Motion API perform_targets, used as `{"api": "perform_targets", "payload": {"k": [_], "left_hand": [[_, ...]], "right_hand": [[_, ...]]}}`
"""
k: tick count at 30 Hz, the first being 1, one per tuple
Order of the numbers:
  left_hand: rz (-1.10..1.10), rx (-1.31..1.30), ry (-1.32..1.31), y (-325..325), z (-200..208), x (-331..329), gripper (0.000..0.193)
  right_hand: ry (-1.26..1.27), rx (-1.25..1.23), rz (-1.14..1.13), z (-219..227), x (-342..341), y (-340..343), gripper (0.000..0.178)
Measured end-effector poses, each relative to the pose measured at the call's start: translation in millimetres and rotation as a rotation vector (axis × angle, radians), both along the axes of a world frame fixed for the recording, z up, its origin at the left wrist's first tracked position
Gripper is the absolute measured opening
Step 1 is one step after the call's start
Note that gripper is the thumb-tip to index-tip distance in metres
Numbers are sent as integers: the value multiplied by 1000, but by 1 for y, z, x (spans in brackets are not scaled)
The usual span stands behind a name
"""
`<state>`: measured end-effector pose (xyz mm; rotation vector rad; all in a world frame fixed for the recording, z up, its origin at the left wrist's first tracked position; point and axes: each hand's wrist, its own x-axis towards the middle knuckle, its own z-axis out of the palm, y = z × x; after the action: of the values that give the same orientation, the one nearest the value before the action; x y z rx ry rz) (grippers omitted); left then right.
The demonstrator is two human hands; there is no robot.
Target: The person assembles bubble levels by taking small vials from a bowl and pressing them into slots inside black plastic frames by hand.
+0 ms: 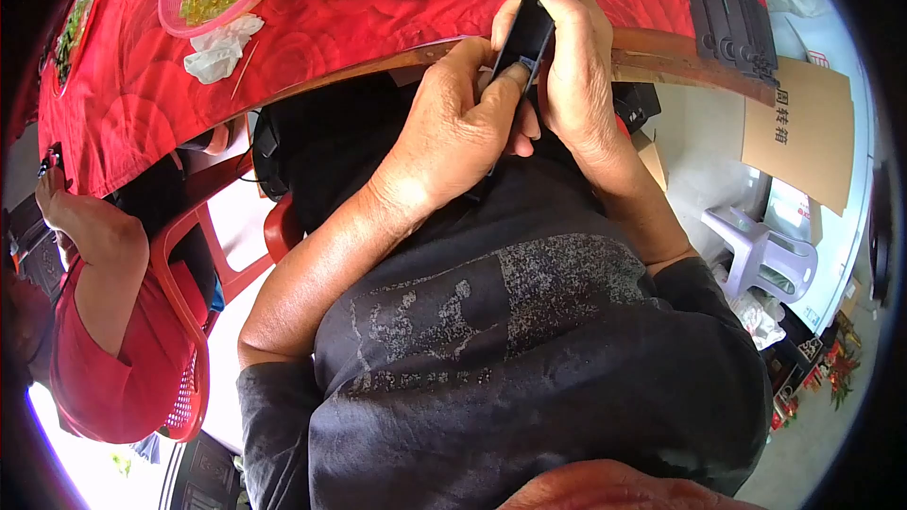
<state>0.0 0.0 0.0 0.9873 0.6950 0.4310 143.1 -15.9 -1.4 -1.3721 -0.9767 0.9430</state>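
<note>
Both of my hands grip a long, narrow black plastic housing (531,26), open on its upper side like a shallow trough. It is tilted, its far end up over the table edge and its near end towards my body. My left hand (460,118) wraps the near part, its thumb pressed inside the trough by a small bluish piece (525,63). Round the far right side closes my right hand (578,61), thumb along the rim near the top. The fingers underneath are partly hidden.
A red rose-patterned cloth (378,14) covers the table. On it are a pink basket (173,14) of yellow-green clear pieces, a crumpled white bag (223,49) and stacked black plastic strips (723,9). A co-worker in red (123,349) sits left. A lilac stool (761,250) stands right.
</note>
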Motion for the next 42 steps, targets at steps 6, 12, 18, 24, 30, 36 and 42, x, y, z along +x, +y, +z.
{"api": "perform_targets", "payload": {"k": [6,12,18,24,30,36,42], "left_hand": [[95,70,22,-4,-4,5,20],[211,373,66,-8,-6,-2,34],[175,667,51,-7,-1,-15,62],[114,1029,225,-1,8,-19,55],[-31,1176,367,9,19,-23,54],[-102,1235,395,13,24,-27,57],[-86,1304,430,14,22,-24,53]], "right_hand": [[61,11,-54,-3,0,-2,40],[128,74,-63,-14,10,3,42],[214,21,-76,-15,9,2,43],[178,43,-64,-14,8,4,43],[127,30,-71,-13,6,6,43],[187,46,-43,-13,6,7,42],[166,30,-53,-11,7,7,42]]}}
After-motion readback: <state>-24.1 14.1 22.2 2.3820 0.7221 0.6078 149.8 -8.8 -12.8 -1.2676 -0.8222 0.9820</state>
